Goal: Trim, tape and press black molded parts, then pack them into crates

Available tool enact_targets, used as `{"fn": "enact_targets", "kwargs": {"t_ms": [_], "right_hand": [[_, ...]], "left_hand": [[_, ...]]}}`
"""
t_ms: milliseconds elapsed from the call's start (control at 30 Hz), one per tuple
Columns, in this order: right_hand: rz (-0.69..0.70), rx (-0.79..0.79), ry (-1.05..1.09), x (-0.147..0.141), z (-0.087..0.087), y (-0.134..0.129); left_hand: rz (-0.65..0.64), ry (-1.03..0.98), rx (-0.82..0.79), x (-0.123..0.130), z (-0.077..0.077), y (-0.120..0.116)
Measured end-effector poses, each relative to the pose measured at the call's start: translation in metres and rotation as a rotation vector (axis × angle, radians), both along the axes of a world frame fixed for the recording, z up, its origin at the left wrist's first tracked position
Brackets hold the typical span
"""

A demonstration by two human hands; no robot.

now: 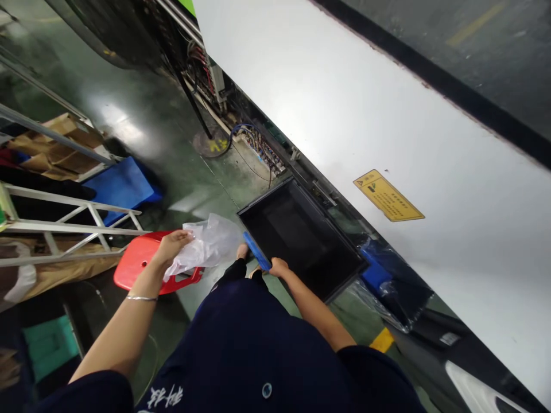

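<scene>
Red stool [133,265] sits below left hand [174,245]; pale ladder-like frame [77,227] stands farther left. Glossy green floor [155,132] lies ahead; white panel [301,86] stands right of right hand [279,267].

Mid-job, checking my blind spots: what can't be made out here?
All in the head view:
Near end of the blue strip: hidden by the right hand.
Contents of the black tray, if any: too dark.
Small print on the yellow warning label: too small, blurred.
Part of the red stool: behind the left hand and plastic bag.
</scene>
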State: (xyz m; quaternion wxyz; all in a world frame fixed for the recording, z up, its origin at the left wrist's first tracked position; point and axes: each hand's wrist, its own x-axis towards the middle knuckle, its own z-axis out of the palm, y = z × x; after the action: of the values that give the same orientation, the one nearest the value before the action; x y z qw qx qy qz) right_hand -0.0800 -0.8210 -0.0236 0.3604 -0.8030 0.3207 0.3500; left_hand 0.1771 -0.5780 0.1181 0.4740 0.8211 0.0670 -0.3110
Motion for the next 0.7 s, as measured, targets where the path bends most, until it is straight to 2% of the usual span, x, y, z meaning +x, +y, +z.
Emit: {"fn": "enact_targets", "kwargs": {"t_ms": [133,167,233,300,333,400,467,533,567,633,700], "right_hand": [[-0.011,-0.035,-0.021,0.015,0.023,0.017],[-0.037,-0.01,-0.101,0.023,0.034,0.02],[-0.146,0.167,-0.36,0.045,0.061,0.025],[-0.297,0.392,-0.666,0.073,0.095,0.027],[-0.359,0.456,-0.802,0.087,0.114,0.027],[-0.378,0.441,-1.004,0.113,0.154,0.024],[-0.268,0.424,-1.101,0.132,0.193,0.02],[-0.179,0.43,-1.125,0.144,0.229,0.015],[-0.188,0.421,-1.147,0.147,0.246,0.013],[-0.315,0.387,-1.238,0.152,0.279,0.007],[-0.474,0.37,-1.339,0.153,0.311,0.002]], "left_hand": [[-0.024,0.019,-0.242,-0.005,0.039,-0.016],[-0.051,0.009,-0.296,-0.004,0.049,-0.02],[-0.109,-0.007,-0.402,0.001,0.069,-0.027],[-0.172,-0.008,-0.484,0.007,0.088,-0.031],[-0.205,-0.007,-0.511,0.01,0.097,-0.033],[-0.273,-0.003,-0.551,0.018,0.113,-0.033],[-0.305,-0.023,-0.589,0.028,0.127,-0.032],[-0.249,-0.101,-0.63,0.042,0.139,-0.028],[-0.2,-0.161,-0.65,0.05,0.144,-0.027],[-0.122,-0.289,-0.69,0.067,0.155,-0.026],[-0.116,-0.422,-0.735,0.08,0.164,-0.027]]}}
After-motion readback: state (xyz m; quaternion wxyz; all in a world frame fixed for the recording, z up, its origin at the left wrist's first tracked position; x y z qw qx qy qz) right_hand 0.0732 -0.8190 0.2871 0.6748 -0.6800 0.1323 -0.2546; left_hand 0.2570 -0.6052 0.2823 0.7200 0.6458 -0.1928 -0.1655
